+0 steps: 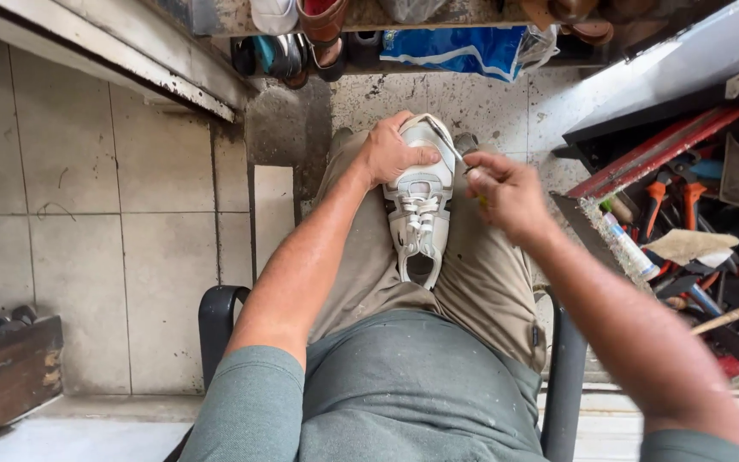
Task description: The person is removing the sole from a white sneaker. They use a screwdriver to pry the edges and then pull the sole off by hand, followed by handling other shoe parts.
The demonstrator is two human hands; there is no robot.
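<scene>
A white and grey lace-up sneaker lies between my knees on my lap, toe pointing away from me. My left hand grips its toe end from the left side. My right hand is closed around a thin metal tool whose tip rests on the shoe's front right edge. My khaki trousers and grey shirt fill the lower middle of the view.
An open toolbox at the right holds several tools with orange and wooden handles and a tube. Shoes and a blue bag sit on a shelf ahead. Tiled floor lies to the left, and black chair arms flank me.
</scene>
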